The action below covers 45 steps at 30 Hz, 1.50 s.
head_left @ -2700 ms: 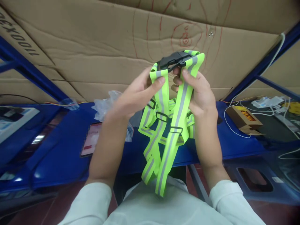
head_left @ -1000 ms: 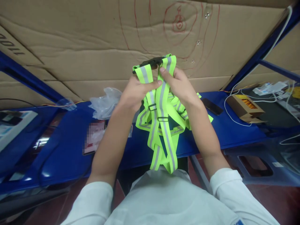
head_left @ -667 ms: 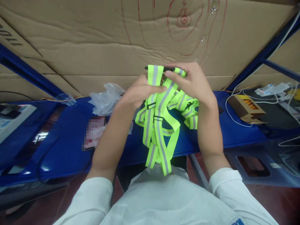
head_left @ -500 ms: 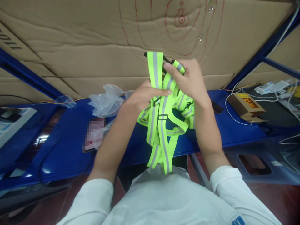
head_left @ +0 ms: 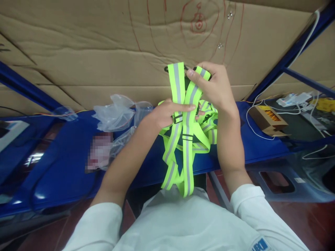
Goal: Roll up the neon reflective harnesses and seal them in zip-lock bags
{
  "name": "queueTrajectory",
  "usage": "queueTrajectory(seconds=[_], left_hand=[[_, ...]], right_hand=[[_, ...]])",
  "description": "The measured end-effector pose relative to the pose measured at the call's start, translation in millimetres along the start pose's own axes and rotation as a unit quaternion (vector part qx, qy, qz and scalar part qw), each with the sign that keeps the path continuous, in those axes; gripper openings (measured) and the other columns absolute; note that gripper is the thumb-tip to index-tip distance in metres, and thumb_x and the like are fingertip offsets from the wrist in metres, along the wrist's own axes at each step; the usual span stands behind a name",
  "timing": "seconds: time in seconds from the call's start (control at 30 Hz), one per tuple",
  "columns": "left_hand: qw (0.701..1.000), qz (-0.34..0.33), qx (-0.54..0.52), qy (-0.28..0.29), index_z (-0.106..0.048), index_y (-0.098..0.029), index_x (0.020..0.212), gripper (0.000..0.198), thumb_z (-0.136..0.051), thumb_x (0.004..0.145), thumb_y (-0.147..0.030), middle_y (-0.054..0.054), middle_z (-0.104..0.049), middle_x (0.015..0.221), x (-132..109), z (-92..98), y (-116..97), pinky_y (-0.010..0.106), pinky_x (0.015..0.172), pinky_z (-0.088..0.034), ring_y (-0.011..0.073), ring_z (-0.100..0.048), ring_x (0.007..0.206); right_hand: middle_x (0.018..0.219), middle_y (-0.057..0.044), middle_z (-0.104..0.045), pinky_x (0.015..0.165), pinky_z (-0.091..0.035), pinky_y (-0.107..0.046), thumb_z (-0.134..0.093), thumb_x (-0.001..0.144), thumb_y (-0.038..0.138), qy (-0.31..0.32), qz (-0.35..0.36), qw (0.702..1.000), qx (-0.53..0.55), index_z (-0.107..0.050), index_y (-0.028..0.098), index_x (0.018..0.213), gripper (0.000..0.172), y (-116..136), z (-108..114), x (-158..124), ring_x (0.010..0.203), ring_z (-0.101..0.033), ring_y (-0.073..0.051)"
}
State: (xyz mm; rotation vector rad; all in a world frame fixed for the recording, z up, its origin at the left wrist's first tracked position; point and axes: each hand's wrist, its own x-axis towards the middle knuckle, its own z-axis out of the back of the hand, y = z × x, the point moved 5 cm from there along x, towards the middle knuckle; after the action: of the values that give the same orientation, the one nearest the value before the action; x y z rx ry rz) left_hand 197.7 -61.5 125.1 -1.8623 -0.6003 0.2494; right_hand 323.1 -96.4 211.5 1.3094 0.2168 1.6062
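Yellow-green reflective straps [head_left: 187, 157], gripped by both hands.
Through the head camera, from my remote position, I observed the straps raised above the front of the blue table [head_left: 68, 174], their lower loops hanging past its near edge before the pale shirt [head_left: 178, 216]. I noted the left hand [head_left: 167, 113] closed around two straps, thumb laid across both just above the black sliders [head_left: 187, 137]. The right hand [head_left: 218, 83] held the right-hand strap near its upper fold, thumb at the front; black hardware showed only partly behind. More strap lay bunched beyond the hands. Clear plastic bags [head_left: 113, 113] rested left of the left hand; an open cardboard box [head_left: 268, 120] stood well to the right.
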Motion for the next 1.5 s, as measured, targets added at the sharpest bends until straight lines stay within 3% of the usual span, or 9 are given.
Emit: queueTrajectory(seconds=[0.17, 0.4, 0.63, 0.8, 0.97, 1.1, 1.2, 1.37, 1.5], left_hand=[[0.998, 0.015, 0.05, 0.032, -0.077, -0.012, 0.108, 0.04, -0.092, 0.074, -0.027, 0.011, -0.079, 0.1, -6.9, 1.8, -4.5, 0.047, 0.083, -0.065, 0.0289, -0.078, 0.084], [0.986, -0.024, 0.163, 0.031, -0.075, -0.015, 0.106, 0.042, -0.095, 0.071, -0.028, 0.009, -0.08, 0.103, -21.6, -4.0, -21.6, 0.039, 0.085, -0.064, 0.0279, -0.078, 0.094], [0.968, -0.035, 0.248, 0.024, -0.078, -0.014, 0.1, 0.037, -0.092, 0.073, -0.035, 0.014, -0.079, 0.098, -21.7, 6.7, -30.8, 0.047, 0.089, -0.062, 0.0339, -0.077, 0.094], [0.966, -0.037, 0.254, 0.02, -0.078, -0.014, 0.093, 0.028, -0.091, 0.071, -0.027, 0.01, -0.078, 0.091, -20.8, 8.8, -32.3, 0.046, 0.093, -0.061, 0.0309, -0.076, 0.094], [0.991, -0.035, 0.128, -0.024, -0.076, -0.014, 0.089, 0.026, -0.088, 0.068, -0.022, 0.006, -0.078, 0.086, -11.3, 4.2, -26.8, 0.045, 0.09, -0.064, 0.0264, -0.077, 0.085], [0.998, -0.018, 0.01, -0.059, -0.073, -0.015, 0.09, 0.026, -0.081, 0.071, -0.032, 0.006, -0.077, 0.083, 1.2, 2.7, -16.0, 0.055, 0.098, -0.062, 0.0346, -0.079, 0.097], [1.0, 0.0, 0.015, 0.007, -0.075, -0.015, 0.094, 0.036, -0.084, 0.073, -0.043, 0.01, -0.079, 0.092, 1.4, -5.5, -11.0, 0.056, 0.103, -0.06, 0.0388, -0.076, 0.11], [0.99, -0.017, 0.108, 0.094, -0.079, -0.013, 0.103, 0.047, -0.088, 0.078, -0.052, 0.018, -0.079, 0.108, -10.0, -14.6, -10.5, 0.05, 0.103, -0.06, 0.035, -0.077, 0.106], [0.984, -0.005, 0.15, 0.094, -0.076, -0.013, 0.122, 0.052, -0.088, 0.082, -0.044, 0.017, -0.08, 0.104, -12.3, -13.2, -9.6, 0.045, 0.092, -0.062, 0.029, -0.078, 0.092]], right_hand=[[0.069, -0.001, -0.06, 0.06, -0.044, -0.033, -0.071, 0.091, 0.063, -0.02, -0.027, 0.999, 0.04, -0.072, 0.026, 0.081, 0.038, -4.4, 4.8, -1.4, 0.071, -0.055, -0.019], [0.084, -0.001, -0.073, 0.064, -0.048, -0.037, -0.081, 0.061, 0.081, 0.075, -0.134, 0.98, 0.125, -0.066, 0.033, 0.091, 0.059, -30.8, -12.8, 5.9, 0.08, -0.064, -0.024], [0.093, -0.005, -0.076, 0.089, -0.057, -0.041, -0.048, 0.101, 0.071, 0.119, 0.041, 0.987, -0.102, -0.072, 0.024, 0.089, 0.055, 8.6, -9.0, -12.2, 0.099, -0.071, -0.025], [0.142, -0.005, -0.07, 0.118, -0.048, -0.048, -0.068, 0.098, 0.051, 0.21, 0.116, 0.959, -0.154, -0.069, 0.025, 0.135, 0.046, 27.3, -17.3, -25.6, 0.134, -0.064, -0.032], [0.118, -0.002, -0.078, 0.082, -0.062, -0.041, -0.062, 0.1, 0.048, 0.196, 0.098, 0.97, -0.105, -0.075, 0.026, 0.123, 0.034, 13.5, -19.9, -18.0, 0.084, -0.076, -0.023], [0.13, -0.002, -0.075, 0.102, -0.059, -0.046, -0.068, 0.096, 0.048, 0.098, 0.111, 0.98, -0.133, -0.074, 0.031, 0.127, 0.036, 10.8, -7.7, -10.2, 0.113, -0.072, -0.029], [0.125, 0.0, -0.077, 0.11, -0.055, -0.048, -0.07, 0.094, 0.054, 0.067, 0.113, 0.978, -0.159, -0.076, 0.038, 0.121, 0.032, 14.0, -2.3, -8.4, 0.121, -0.068, -0.03], [0.108, -0.005, -0.078, 0.095, -0.057, -0.045, -0.074, 0.094, 0.046, -0.024, 0.112, 0.991, -0.071, -0.076, 0.023, 0.11, 0.028, 11.7, 13.9, -4.5, 0.098, -0.071, -0.026], [0.109, -0.005, -0.079, 0.081, -0.059, -0.038, -0.079, 0.088, 0.052, 0.029, 0.048, 0.998, 0.013, -0.075, 0.024, 0.113, 0.038, -2.9, 17.4, -0.9, 0.092, -0.072, -0.023]])
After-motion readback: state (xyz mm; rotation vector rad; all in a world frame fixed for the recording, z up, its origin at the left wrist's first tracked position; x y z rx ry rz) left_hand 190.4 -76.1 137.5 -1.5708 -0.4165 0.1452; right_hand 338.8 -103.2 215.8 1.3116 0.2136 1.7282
